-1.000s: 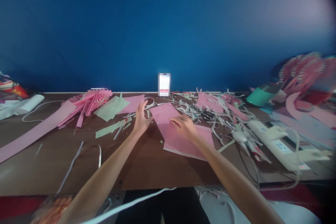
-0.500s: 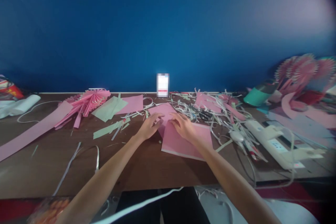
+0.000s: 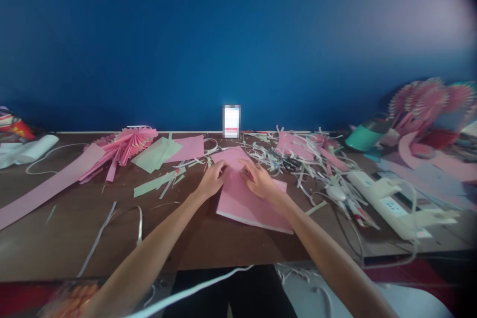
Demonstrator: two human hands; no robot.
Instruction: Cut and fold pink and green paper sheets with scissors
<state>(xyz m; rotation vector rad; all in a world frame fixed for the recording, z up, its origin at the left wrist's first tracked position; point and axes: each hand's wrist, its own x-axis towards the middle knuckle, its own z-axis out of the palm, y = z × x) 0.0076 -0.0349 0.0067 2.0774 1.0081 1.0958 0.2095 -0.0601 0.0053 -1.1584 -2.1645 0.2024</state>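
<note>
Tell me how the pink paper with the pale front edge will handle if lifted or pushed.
The pink paper looks thin, so it is probably light and floppy. It lies nearly flat on the brown table, so a push would likely slide it, not roll it.

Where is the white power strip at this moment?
In the head view, the power strip lies on the table, at right, beside the tangled strips.

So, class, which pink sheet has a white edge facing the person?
The front sheet, partly hidden by the right hand: its near edge is white. The sheet behind and left sheet show none; scraps partly cover the right sheet.
</note>
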